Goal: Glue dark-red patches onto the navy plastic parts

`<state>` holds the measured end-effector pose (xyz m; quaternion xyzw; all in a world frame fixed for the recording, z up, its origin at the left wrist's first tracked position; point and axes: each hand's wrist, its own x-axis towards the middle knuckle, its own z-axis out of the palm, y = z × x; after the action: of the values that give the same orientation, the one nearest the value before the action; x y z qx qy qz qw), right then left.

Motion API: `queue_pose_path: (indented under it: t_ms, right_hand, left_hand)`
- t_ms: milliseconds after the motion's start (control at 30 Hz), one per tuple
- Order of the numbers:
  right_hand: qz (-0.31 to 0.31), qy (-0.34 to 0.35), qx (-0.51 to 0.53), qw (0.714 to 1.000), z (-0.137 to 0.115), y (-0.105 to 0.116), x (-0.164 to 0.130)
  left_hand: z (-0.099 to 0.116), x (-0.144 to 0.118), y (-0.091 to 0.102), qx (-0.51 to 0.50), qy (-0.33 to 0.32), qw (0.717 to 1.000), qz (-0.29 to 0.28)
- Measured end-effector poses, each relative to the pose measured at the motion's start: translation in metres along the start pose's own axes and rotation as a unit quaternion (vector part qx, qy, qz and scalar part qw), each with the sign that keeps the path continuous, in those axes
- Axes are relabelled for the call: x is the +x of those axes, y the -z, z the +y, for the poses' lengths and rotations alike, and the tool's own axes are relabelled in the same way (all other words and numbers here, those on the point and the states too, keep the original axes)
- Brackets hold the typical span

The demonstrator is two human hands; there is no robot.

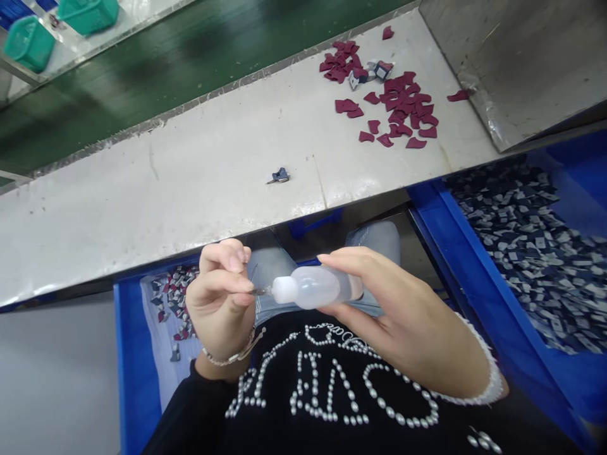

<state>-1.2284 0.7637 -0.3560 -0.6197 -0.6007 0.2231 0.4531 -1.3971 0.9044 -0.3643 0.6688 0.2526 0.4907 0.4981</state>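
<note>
My right hand [403,316] is closed around a translucent white squeeze bottle [315,287], which lies on its side in the air over my lap. The white cap end of the bottle points left. There, my left hand [222,284] pinches a small, thin dark piece between thumb and forefinger, right at the bottle's tip. Most of that piece is covered by the fingertips, so its kind is unclear. On the worktable [142,189] beyond, a small dark blue part with a thin metal pin [279,175] lies by itself.
Maroon curved pieces [403,104] lie scattered at the table's far right, with a few blue-grey parts among them. A blue bin [446,221] full of dark and pale parts stands at right. Another blue bin [126,366] holds assorted parts at left. A green belt [190,69] runs behind.
</note>
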Motion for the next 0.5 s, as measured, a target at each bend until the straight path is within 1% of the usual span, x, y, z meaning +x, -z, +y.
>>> queue_pose_path:
  t_ms: [67, 233, 367, 500]
  right_hand:
    - [-0.015, -0.001, 0.01, 1.0, -0.0008, 0.001, -0.0002]
    - [0.007, -0.024, 0.028, 0.999, 0.0029, -0.0004, -0.0005]
    - [0.005, -0.019, 0.045, 0.999, 0.0069, 0.0019, -0.0002]
    - [-0.025, -0.043, 0.078, 0.996, 0.0066, 0.0075, 0.0013]
  left_hand:
    - [-0.0006, 0.0007, 0.0, -0.004, 0.006, 1.0, -0.008]
    - [-0.0007, -0.0008, -0.0014, 0.031, -0.004, 0.999, -0.022]
    - [-0.0015, -0.0014, -0.0017, 0.04, -0.012, 0.999, -0.027]
    - [-0.0043, -0.0008, -0.0012, 0.041, -0.012, 0.999, -0.023]
